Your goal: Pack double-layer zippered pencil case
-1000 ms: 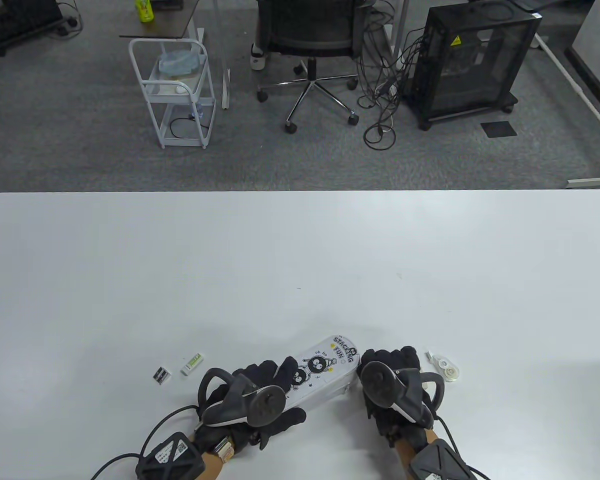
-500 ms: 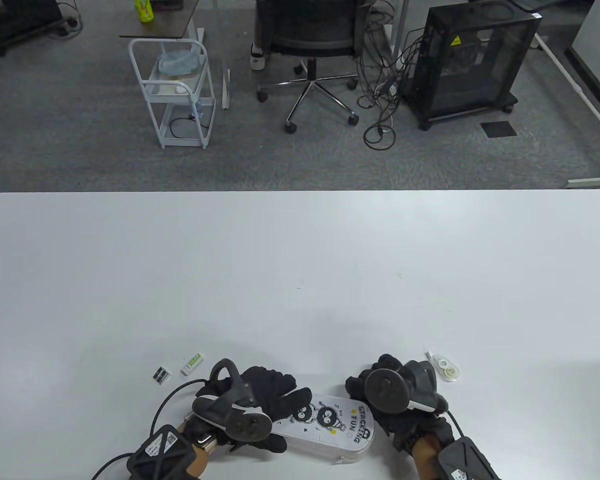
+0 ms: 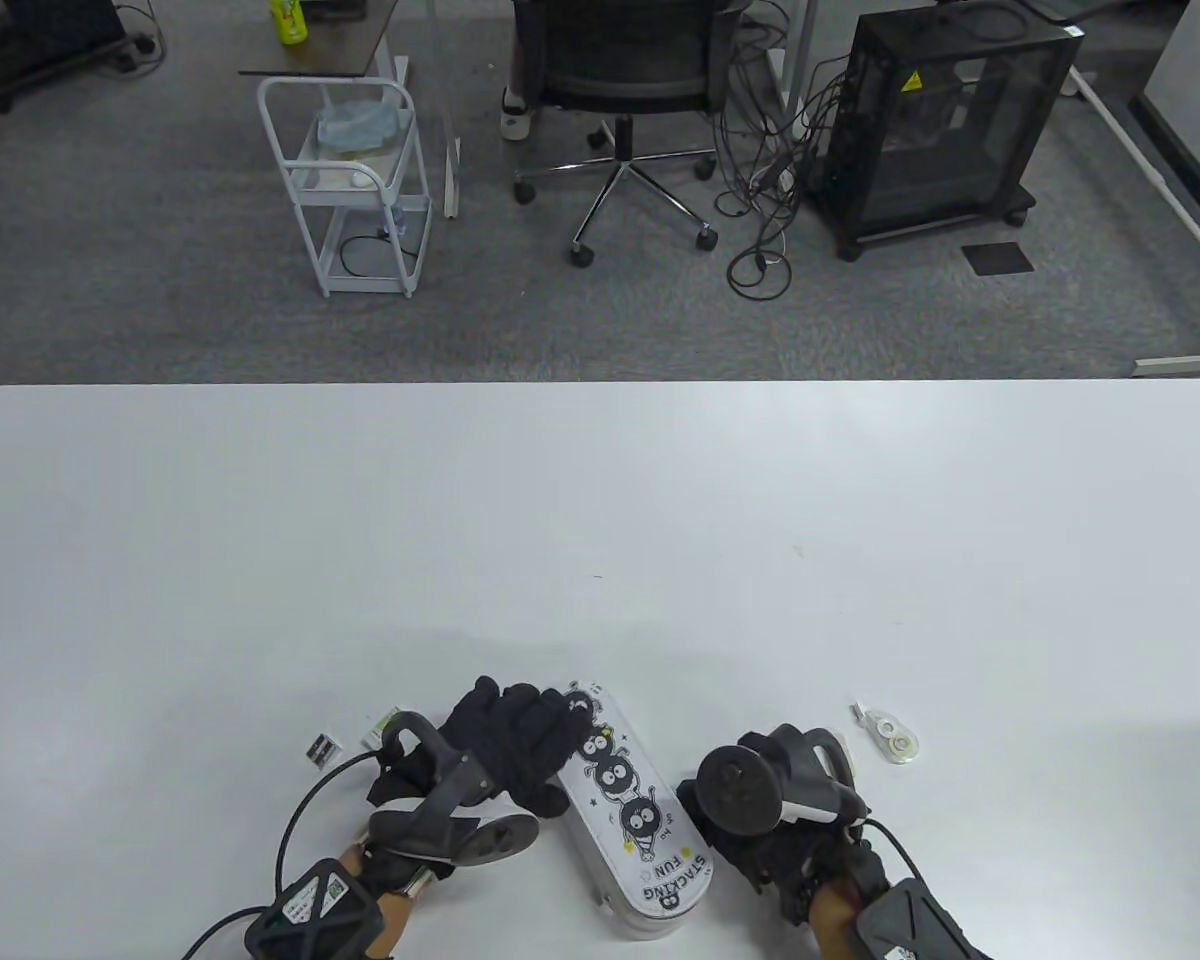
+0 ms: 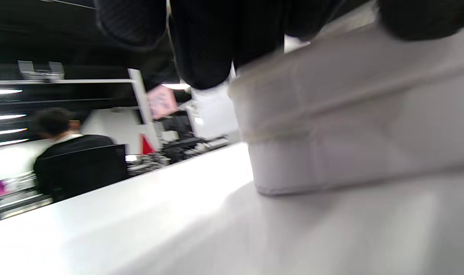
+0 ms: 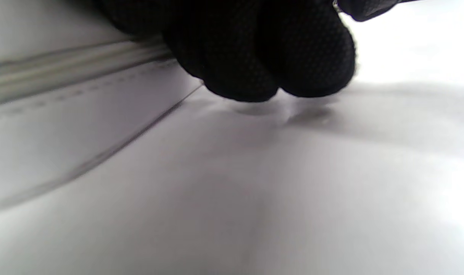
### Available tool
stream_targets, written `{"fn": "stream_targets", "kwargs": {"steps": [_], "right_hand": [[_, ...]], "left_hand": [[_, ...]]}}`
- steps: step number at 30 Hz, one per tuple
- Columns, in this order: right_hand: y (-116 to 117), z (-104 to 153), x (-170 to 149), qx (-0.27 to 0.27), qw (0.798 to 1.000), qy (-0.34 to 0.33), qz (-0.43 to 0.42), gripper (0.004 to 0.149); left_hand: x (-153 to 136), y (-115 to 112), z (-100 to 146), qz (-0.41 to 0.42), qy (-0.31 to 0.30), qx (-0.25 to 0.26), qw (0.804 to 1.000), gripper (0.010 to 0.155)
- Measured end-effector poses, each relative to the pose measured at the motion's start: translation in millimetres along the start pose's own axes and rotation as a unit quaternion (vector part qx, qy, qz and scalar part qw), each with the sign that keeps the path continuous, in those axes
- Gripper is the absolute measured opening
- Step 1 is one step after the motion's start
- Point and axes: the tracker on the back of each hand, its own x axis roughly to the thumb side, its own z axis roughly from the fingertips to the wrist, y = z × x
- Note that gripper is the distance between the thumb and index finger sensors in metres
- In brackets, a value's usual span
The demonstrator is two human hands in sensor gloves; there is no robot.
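the pencil case [image 3: 628, 805] lies closed near the table's [image 3: 600, 520] front edge, long axis pointing away. the left hand [image 3: 505, 745] curls over its far end. the right hand [image 3: 760, 810] sits beside the near end; whether it grips, i cannot tell. best pin it flat, then find the zipper pull.

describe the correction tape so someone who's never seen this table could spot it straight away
Start at the near edge of the white table, where the pencil case lies between two gloved hands. Just beyond the right hand, further right, sits the correction tape: small, flat and clear-white with round reels showing, alone on that side, unlike the boxy erasers by the left hand.
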Motion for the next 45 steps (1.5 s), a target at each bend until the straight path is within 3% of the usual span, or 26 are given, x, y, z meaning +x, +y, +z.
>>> {"fn": "stream_targets", "kwargs": {"steps": [2, 5, 7, 9, 11, 14, 17, 24, 29, 32, 38, 41, 45], "right_hand": [[3, -2, 6, 0.010, 1.000, -0.009, -0.004, 0.048], [7, -5, 21, 0.023, 0.999, -0.024, -0.010, 0.049], [10, -6, 33, 0.030, 0.999, -0.040, -0.015, 0.048], [16, -9, 52, 0.039, 0.997, -0.062, -0.029, 0.049], [19, -11, 66, 0.036, 0.997, -0.066, -0.019, 0.049], [23, -11, 72, 0.005, 0.998, -0.062, -0.023, 0.049], [26, -12, 69, 0.007, 0.996, -0.056, -0.063, 0.049], [24, -11, 67, -0.018, 0.999, -0.032, -0.024, 0.048], [14, -10, 46, -0.072, 0.997, 0.028, -0.009, 0.048], [9, -8, 31, -0.092, 0.993, 0.059, -0.034, 0.048], [-2, -2, 3, -0.157, 0.977, 0.120, 0.081, 0.047], [-5, 3, -15, -0.168, 0.972, 0.155, 0.055, 0.047], [-7, 7, -28, -0.171, 0.969, 0.176, 0.029, 0.046]], "left_hand": [[-4, 3, -3, 0.060, 0.068, 0.000, 0.996, 0.055], [4, 7, -8, 0.172, 0.128, -0.041, 0.976, 0.057], [12, 8, -10, 0.198, 0.134, -0.068, 0.969, 0.067], [25, 5, -13, 0.206, 0.129, -0.154, 0.958, 0.081], [35, 3, -15, 0.164, 0.086, -0.243, 0.952, 0.092], [45, -7, -13, 0.195, 0.069, -0.303, 0.930, 0.087], [42, -15, -9, 0.244, 0.083, -0.288, 0.922, 0.090], [43, -17, -6, 0.209, 0.078, -0.251, 0.942, 0.090], [49, -18, -7, 0.129, 0.031, -0.230, 0.964, 0.095], [54, -17, -11, 0.089, 0.025, -0.240, 0.966, 0.098], [54, -17, -14, 0.068, 0.031, -0.257, 0.963, 0.097], [49, -14, -13, 0.044, 0.064, -0.258, 0.963, 0.101], [35, -16, -11, 0.005, 0.135, -0.289, 0.948, 0.104]]}}
